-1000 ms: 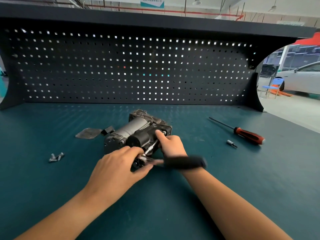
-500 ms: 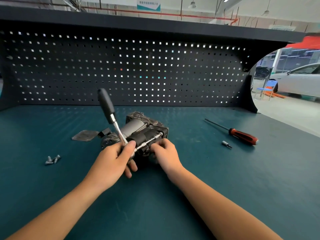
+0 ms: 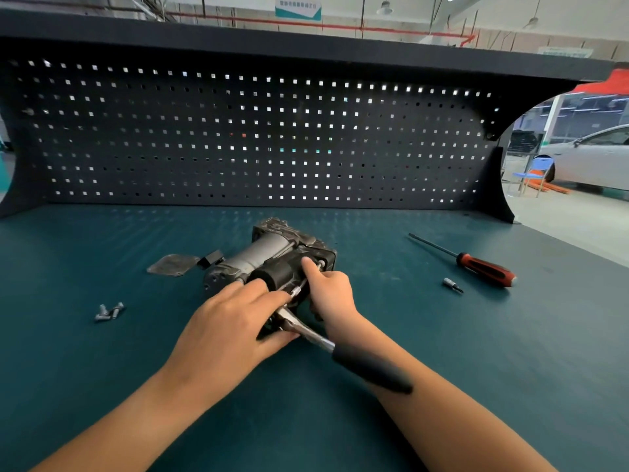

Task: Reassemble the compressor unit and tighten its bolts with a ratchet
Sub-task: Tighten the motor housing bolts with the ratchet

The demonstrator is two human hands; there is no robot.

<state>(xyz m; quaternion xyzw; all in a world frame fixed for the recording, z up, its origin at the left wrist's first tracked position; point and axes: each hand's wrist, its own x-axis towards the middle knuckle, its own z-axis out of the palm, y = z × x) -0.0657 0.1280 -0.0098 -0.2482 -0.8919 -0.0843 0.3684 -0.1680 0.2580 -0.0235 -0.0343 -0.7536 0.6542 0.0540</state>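
Looks partway done. Busy turning a bolt on the compressor [image 3: 269, 257] with the ratchet [image 3: 357, 361], so not finished with the tightening yet. Can see a few loose bolts [image 3: 109, 311] well to the left of the compressor. Can also see a flat metal plate [image 3: 173, 265] and a small black piece [image 3: 212, 258] just beside its left end. Probably means more parts to put back and more bolts to make tight. Cannot tell how many bolts are already tight.

Gripping the metal head of the ratchet with the left hand [image 3: 231, 321], fingers over the top and thumb under, just in front of the compressor. Points its black handle out to the near right of the compressor.

Holding the compressor steady with the right hand [image 3: 332, 292]. Curls most fingers round its near right side and stretches one finger up along the top.

Rests on the green table [image 3: 102, 386], touching both hands, with a dark wall of little holes [image 3: 238, 131] behind the compressor. Looks like a chunky metal lump: a silver round tube, a black round part next to that, and a dark grey boxy block at the far end. Looks worn and a bit dirty.

Off to the right of the compressor, well apart: a red and black screwdriver [image 3: 483, 269] and a small silver bit [image 3: 452, 285].
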